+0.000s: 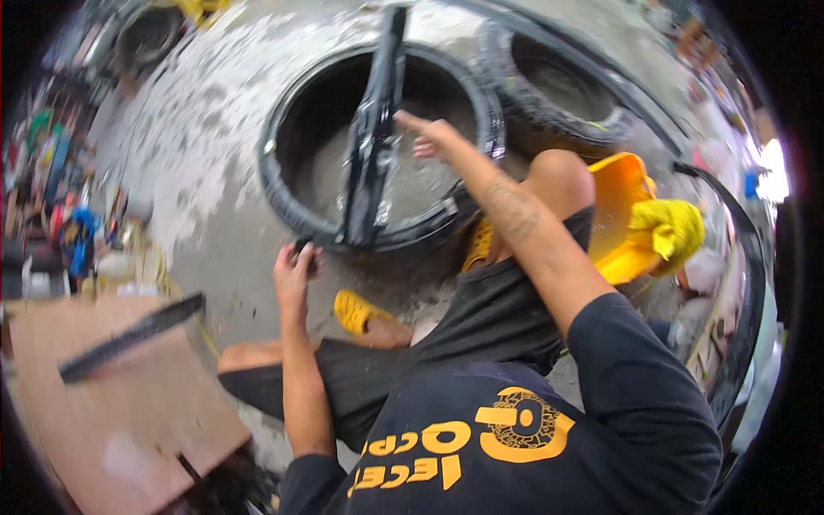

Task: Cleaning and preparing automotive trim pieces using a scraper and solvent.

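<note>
Dark shirt (463,421), yellow print (525,425); right hand (433,140), index finger extended to the edge of a glossy black strip (373,154), other fingers curled; left hand (294,264), fingers closed on a small dark object (303,246). Strip of uneven width, across a tyre (292,212), long axis away from the body, far end slightly rightward.

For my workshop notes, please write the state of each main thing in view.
Middle tyre: lying flat
Black strip: across middle tyre, shiny
Right tyre: lying down
Yellow cloth: bunched, on yellow plastic
Dark bar: flat on wooden board
Left hand: curled, grip unclear
Right hand: index finger extended to black strip
</note>
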Demonstrator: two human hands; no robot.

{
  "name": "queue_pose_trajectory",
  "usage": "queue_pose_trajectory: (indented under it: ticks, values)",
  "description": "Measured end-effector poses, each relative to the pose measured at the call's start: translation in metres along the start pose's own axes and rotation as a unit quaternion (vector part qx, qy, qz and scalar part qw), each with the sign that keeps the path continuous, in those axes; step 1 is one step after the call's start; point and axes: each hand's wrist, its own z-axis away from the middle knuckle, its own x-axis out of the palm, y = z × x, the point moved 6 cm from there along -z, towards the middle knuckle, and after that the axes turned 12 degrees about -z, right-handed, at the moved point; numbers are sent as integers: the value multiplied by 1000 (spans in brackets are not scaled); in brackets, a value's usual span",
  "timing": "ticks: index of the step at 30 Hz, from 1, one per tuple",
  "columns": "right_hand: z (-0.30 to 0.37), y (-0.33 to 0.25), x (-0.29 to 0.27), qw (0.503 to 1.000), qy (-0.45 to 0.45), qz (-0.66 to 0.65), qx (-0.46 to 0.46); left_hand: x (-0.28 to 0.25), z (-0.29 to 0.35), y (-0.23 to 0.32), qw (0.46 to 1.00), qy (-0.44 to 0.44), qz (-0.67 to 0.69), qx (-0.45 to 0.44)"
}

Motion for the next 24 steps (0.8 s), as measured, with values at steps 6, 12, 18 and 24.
queue_pose_trajectory:
  ticks: [6, 12, 18, 24]
  values:
    - [-19, 33, 42, 990, -57, -115, 61, -5, 23, -5, 998, 27, 34, -37]
    - [-29, 42, 85, 978, -167, -122, 41, 0, 45, -11, 997, 55, 41, -28]
    - [-25, 23, 106, 988, -106, -99, -58, 7, 49, 4, 980, 166, -87, 61]
    - [-23, 6, 110, 966, -6, 144, -214, 23, 45, 0, 985, 159, -53, 30]
